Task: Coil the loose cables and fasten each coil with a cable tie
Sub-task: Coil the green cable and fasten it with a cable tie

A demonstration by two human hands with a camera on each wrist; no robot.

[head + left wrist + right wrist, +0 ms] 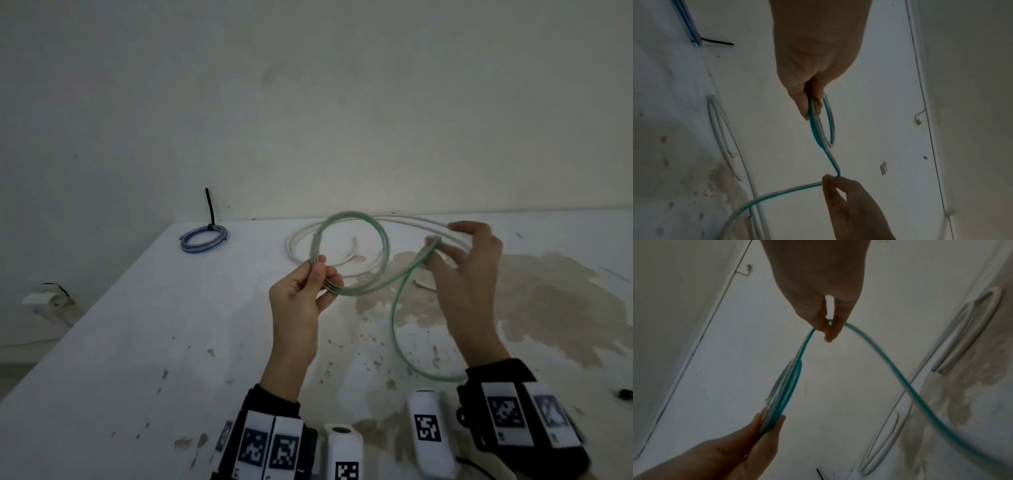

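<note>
A green-striped clear cable [352, 219] is held above the white table [137, 342], partly wound into a round coil. My left hand [317, 274] pinches the coil's stacked loops [818, 123] at its lower left. My right hand [436, 248] pinches the cable's free run [826, 327] to the right of the coil. From there the loose tail [397, 329] hangs down and curves over the table toward my right wrist. A blue coil [204, 237] fastened with a black cable tie [209, 209] lies at the back left.
A loose white cable [342, 236] lies in wide curves on the table behind the hands. A brown stain [548, 301] covers the table's right side. A small dark object [626, 394] sits at the right edge. The wall stands right behind the table.
</note>
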